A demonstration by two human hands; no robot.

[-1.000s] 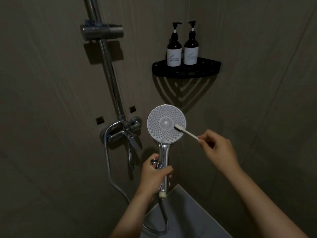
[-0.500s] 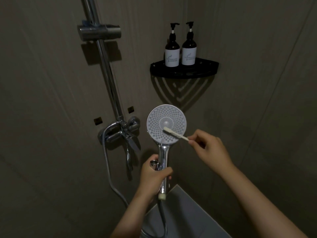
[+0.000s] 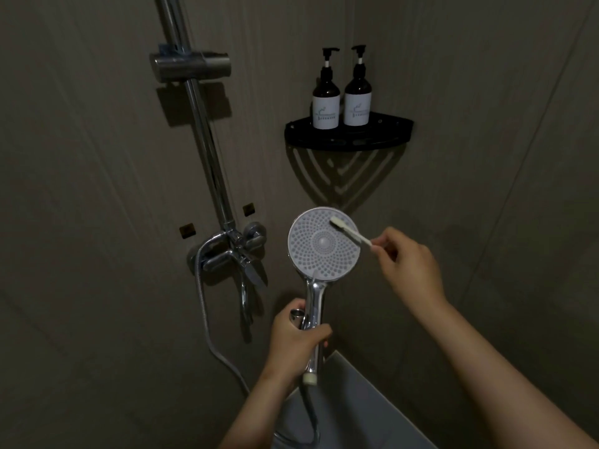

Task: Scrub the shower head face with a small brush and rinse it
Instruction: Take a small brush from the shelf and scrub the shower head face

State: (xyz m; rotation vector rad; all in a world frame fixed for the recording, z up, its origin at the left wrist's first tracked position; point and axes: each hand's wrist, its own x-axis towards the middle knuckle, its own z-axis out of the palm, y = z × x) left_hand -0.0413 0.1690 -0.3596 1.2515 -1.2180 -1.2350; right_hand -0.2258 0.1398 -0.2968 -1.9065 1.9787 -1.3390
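A round white shower head (image 3: pixel 319 251) with many small nozzles faces me, held upright on its chrome handle. My left hand (image 3: pixel 296 345) is wrapped around that handle below the head. A small white brush (image 3: pixel 348 230) lies with its bristle end against the upper right part of the face. My right hand (image 3: pixel 410 265) pinches the brush's thin stem to the right of the head. The chrome hose (image 3: pixel 311 413) hangs from the handle's bottom end.
A chrome riser rail with a holder bracket (image 3: pixel 189 67) and a mixer tap (image 3: pixel 231 251) stand on the wall at left. A black corner shelf (image 3: pixel 350 137) carries two dark pump bottles (image 3: pixel 325 98). A pale tub edge (image 3: pixel 353 400) shows below.
The brush head has moved from the lower middle of the face up to its upper right part. My right hand rose with it. The left hand keeps its hold.
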